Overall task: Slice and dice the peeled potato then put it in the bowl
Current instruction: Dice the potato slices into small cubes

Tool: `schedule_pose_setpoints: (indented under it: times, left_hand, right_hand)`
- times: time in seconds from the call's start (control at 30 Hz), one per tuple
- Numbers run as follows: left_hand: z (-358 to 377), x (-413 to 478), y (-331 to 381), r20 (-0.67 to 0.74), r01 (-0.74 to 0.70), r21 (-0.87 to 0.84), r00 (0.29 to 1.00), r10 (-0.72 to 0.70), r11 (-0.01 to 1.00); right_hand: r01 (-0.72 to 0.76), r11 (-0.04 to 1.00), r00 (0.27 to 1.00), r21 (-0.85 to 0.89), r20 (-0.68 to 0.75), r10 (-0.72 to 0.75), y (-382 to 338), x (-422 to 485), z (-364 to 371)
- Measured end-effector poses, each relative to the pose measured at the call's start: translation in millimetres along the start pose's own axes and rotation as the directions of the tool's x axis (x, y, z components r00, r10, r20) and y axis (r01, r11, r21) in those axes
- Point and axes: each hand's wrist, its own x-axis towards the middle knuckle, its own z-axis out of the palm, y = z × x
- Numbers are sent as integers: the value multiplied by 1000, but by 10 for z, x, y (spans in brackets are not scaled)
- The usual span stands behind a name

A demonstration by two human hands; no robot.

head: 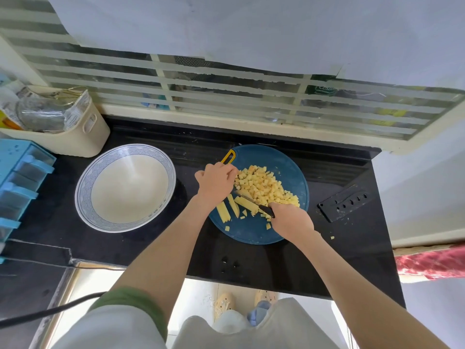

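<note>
On blue board (289, 167): right hand (292, 219) grips knife (254, 202), no readable labels.

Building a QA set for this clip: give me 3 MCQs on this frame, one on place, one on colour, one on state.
1. Where is the bowl relative to the cutting board?
A. to its left
B. to its right
C. on top of it

2. What colour is the cutting board?
A. red
B. dark blue
C. white

3. What is in the bowl?
A. potato dice
B. water
C. nothing

Key: 1 A, it sits left of the board on the counter. 2 B, blue surface with a yellow handle loop. 3 C, the diced potato is piled on the board; the right hand holds the knife.
</note>
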Motion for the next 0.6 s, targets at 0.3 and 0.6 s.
schedule_pose_setpoints:
  times: [0.3, 0.6]
  left_hand:
    - [8, -162, 29, 374, -265, 83, 902, 216, 961]
    - [15, -136, 176, 432, -189, 88, 892, 133, 978]
  right_hand:
    - [65, 974, 996, -218, -52, -79, -32, -79, -27]
    - [41, 969, 993, -245, -98, -67, 63, -123, 26]
